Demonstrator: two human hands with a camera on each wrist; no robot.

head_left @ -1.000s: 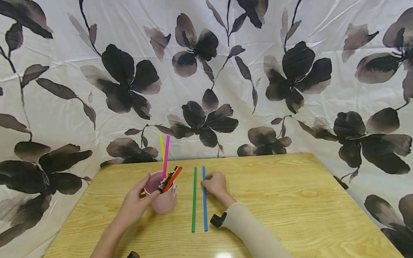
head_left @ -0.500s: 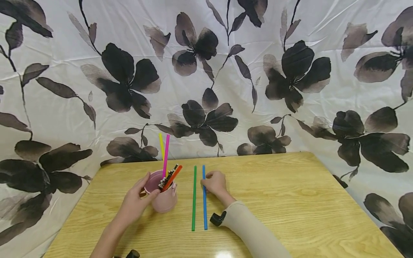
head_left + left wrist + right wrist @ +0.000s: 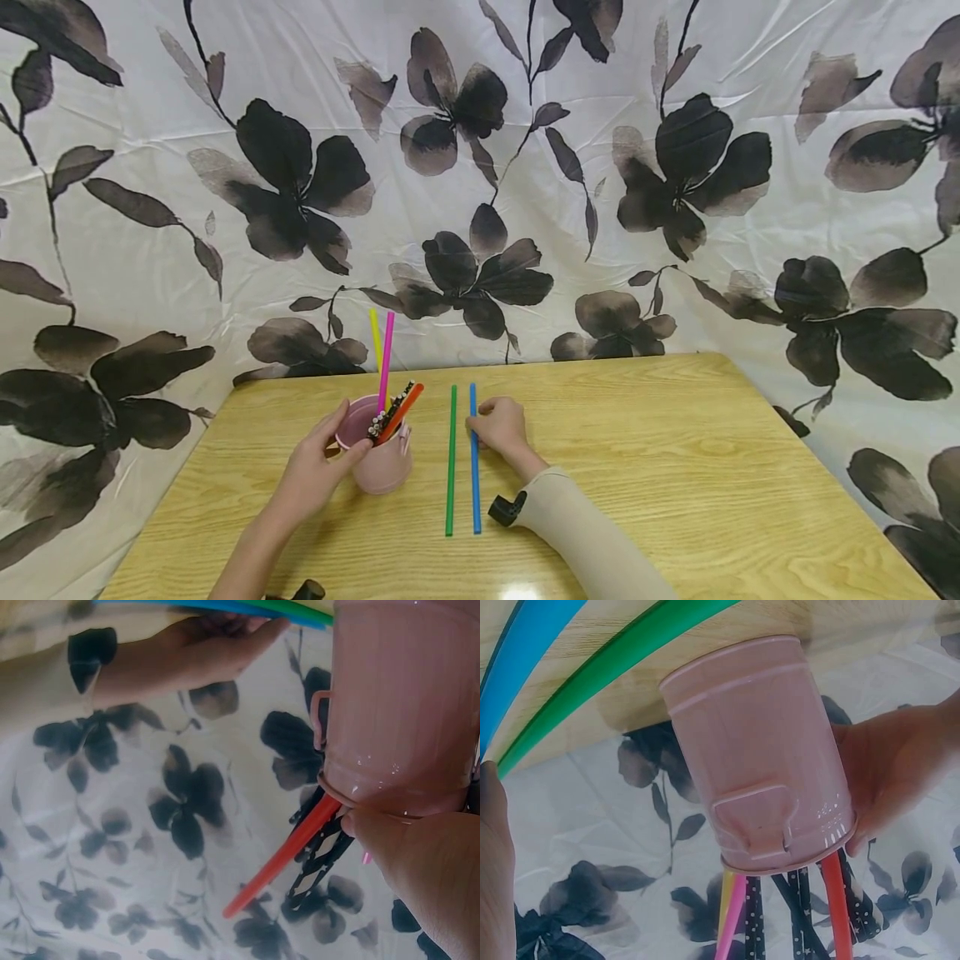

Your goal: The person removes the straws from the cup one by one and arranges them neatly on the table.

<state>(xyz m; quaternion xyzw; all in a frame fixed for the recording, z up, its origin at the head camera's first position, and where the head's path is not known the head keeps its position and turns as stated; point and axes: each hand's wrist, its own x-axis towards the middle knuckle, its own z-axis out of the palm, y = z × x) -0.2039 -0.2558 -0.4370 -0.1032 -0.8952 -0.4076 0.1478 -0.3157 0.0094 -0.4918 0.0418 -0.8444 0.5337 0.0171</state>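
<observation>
My left hand (image 3: 322,462) holds a pink metal pail (image 3: 382,471) at its rim, thumb on the near side and fingers round the left. Yellow, pink, and orange-red straws (image 3: 403,415) stick out of it, along with several black-and-white patterned ones. To the right, a green straw (image 3: 451,467) and a blue straw (image 3: 476,492) lie side by side on the table, nearly parallel. My right hand (image 3: 502,429) pinches the blue straw above its middle. In the right wrist view, the thumb (image 3: 493,817) meets the blue straw (image 3: 521,656) at the left edge.
The wood-grain table (image 3: 675,467) reaches back to a white cloth (image 3: 585,75) printed with dark flowers. Black wrist cameras (image 3: 507,510) sit on both wrists. A small loop handle (image 3: 757,814) juts from the pail's side.
The blue straw has shifted very slightly left, towards the green one, with my right hand on it. My left hand and the pail stay put.
</observation>
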